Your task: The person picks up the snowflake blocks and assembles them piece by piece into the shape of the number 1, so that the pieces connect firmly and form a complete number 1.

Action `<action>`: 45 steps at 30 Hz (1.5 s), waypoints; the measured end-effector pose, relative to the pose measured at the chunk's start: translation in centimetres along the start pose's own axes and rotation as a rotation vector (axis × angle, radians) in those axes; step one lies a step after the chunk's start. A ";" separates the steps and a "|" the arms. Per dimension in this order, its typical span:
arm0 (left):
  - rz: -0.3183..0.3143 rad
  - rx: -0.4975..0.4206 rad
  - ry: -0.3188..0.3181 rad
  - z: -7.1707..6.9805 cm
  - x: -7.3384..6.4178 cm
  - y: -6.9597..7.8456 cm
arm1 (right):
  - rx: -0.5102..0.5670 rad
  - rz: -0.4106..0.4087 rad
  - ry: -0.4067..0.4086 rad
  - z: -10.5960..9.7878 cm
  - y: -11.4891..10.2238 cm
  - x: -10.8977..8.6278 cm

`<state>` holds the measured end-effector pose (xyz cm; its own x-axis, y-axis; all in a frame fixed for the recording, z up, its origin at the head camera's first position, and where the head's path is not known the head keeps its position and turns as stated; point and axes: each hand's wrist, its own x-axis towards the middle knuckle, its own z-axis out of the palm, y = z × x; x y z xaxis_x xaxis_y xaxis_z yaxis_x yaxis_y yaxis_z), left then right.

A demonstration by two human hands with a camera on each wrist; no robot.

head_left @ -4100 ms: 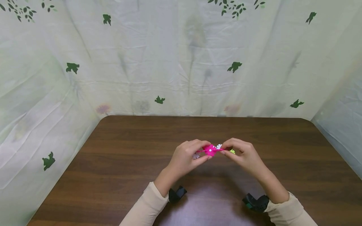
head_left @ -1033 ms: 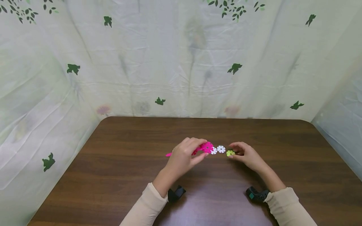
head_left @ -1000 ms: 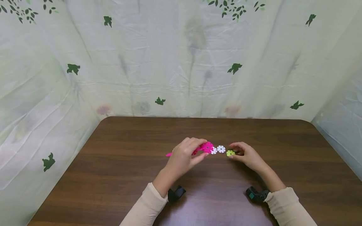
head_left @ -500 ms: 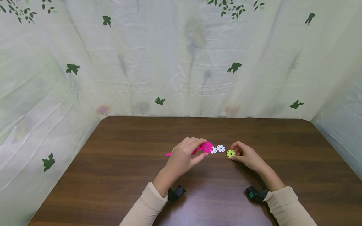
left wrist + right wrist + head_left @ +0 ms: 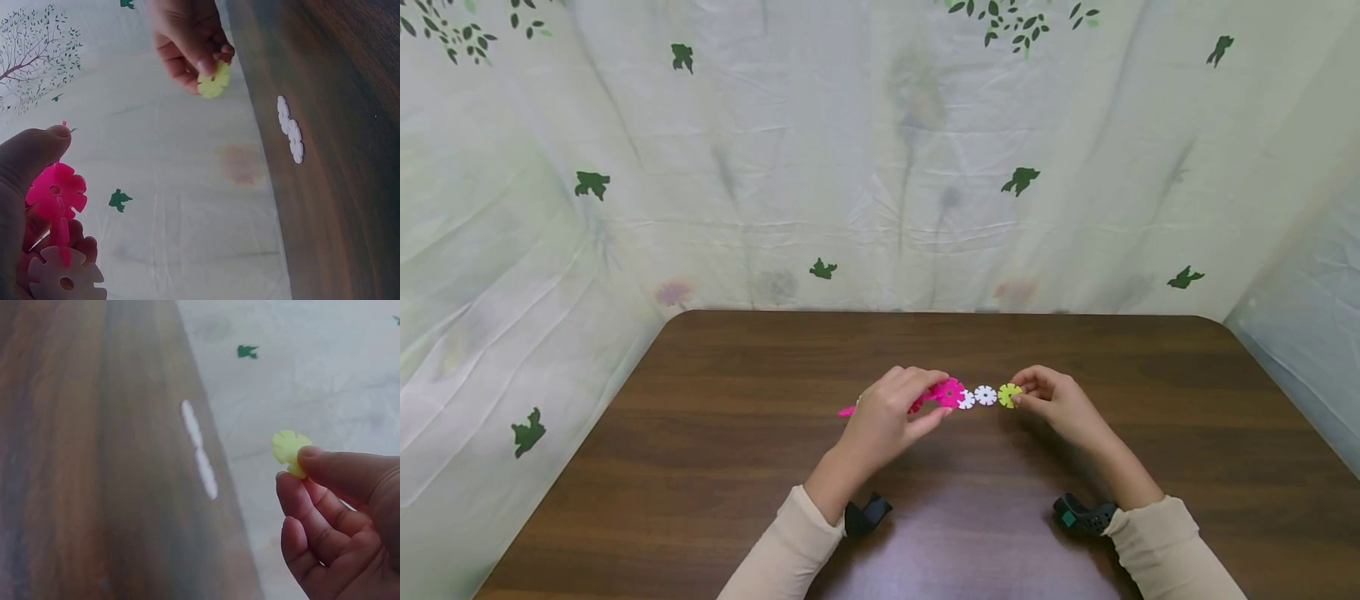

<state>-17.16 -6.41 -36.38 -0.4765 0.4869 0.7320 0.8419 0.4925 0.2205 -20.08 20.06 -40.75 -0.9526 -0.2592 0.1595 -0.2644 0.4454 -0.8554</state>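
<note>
Right hand [image 5: 1051, 402]: raised above the tabletop [image 5: 715, 467], its grip clamped by thumb and fingertips on one yellow-green notched disc [image 5: 1008, 395]; in the right wrist view the disc stands on edge at the fingertips.

Left hand [image 5: 889, 414]: also raised, grip closed around a pink cluster of joined discs [image 5: 946, 392] (a pale disc [image 5: 65, 281] is slotted into its lower part, seen in the left wrist view).

Two white discs [image 5: 976, 397]: lying flat on the tabletop, side by side and touching, between the two hands; the yellow-green disc is held just to their right.

Surroundings: dark wood-grain tabletop, pale cloth backdrop [image 5: 880, 150] printed with green leaves; cream sleeves and black wrist-worn cameras [image 5: 867, 515] near the front edge.
</note>
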 end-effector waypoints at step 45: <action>-0.019 -0.009 -0.068 0.8 -0.2 0.5 | 0.031 -0.371 0.030 1.5 -6.8 -2.2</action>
<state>-16.79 -5.70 -36.94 -0.5085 0.5257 0.6820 0.8347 0.4955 0.2404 -16.01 16.32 -36.01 -0.7966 -0.3729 0.4757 -0.5886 0.2995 -0.7509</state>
